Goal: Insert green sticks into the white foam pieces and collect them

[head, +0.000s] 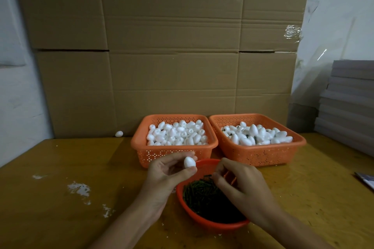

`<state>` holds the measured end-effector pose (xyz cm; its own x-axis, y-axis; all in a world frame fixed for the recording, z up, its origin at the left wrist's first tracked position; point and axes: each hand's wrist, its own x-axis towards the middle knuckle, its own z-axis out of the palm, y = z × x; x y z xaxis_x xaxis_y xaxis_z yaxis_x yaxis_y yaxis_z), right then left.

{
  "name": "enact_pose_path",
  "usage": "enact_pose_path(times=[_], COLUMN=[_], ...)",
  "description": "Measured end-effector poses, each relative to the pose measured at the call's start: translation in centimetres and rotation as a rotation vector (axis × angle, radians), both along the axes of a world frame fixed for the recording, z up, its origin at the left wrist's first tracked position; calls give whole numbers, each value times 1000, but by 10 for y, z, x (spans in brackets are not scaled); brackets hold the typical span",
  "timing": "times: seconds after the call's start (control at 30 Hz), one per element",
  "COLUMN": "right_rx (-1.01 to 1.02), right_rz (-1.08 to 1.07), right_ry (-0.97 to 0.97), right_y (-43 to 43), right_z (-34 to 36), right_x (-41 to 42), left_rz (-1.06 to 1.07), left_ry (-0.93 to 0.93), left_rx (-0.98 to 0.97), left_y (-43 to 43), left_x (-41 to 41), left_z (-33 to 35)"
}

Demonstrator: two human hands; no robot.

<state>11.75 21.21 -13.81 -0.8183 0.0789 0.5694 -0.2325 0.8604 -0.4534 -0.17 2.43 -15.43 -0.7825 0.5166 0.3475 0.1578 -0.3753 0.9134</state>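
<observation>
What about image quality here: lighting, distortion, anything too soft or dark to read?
Head view: dim, warm light; wide-angle distortion bows the cardboard wall; green sticks in the bowl merge into a dark mass; foam piece in the left hand reads clearly; what the right hand pinches is too dark to tell.

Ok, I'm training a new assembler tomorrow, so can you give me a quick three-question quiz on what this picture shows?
1. True or false: the left hand holds a foam piece between thumb and fingers.
2. What does the right hand pinch over the round bowl? A) a green stick B) a foam piece C) nothing
3. Which one shows green bits among its foam pieces, the left basket or the right basket?

Key: 1 true; 2 A; 3 right basket.
</observation>
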Motion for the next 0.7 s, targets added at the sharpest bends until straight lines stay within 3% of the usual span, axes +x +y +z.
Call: enact_pose_path(times=[0.37, 0.7], right_rx=[-15, -55], right_rz=[10, 30], right_ry=[7, 28], right_y=[-1, -1], right_z=[1, 0], right_x=[1, 0], left_rz=[122, 65], left_ry=[44, 74], left_rx=[-137, -71], left_y=[-3, 2], left_x=[6, 6], left_z=[5, 8])
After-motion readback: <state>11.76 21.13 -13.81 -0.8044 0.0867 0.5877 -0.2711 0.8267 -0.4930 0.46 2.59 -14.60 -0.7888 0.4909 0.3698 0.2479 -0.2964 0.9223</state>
